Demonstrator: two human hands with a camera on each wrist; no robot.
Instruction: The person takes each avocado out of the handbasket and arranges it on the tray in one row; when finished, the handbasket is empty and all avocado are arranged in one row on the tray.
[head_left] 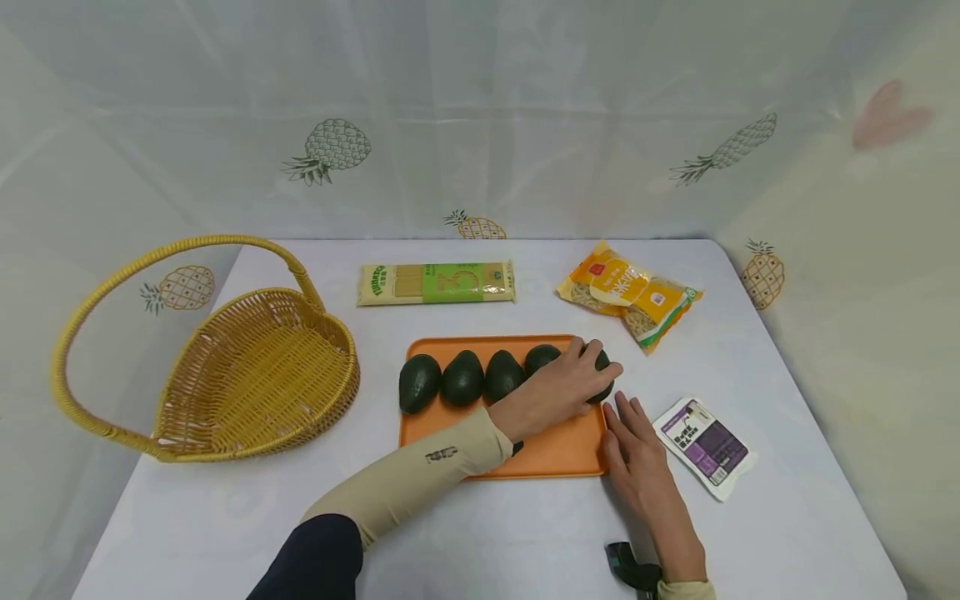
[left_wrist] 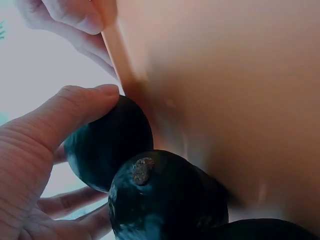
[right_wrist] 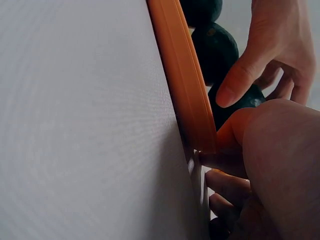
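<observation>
An orange tray lies on the table with a row of dark green avocados along it, among them one at the left end. My left hand reaches across the tray and grips the avocado at the right end of the row. In the left wrist view the thumb lies on top of it and the fingers go round its far side. A neighbouring avocado sits right beside it, stem scar showing. My right hand rests against the tray's right edge, fingers extended along its rim.
A yellow wicker basket with a tall handle stands at the left. Behind the tray lie a noodle pack and a yellow food bag. A white and purple packet lies right of my right hand.
</observation>
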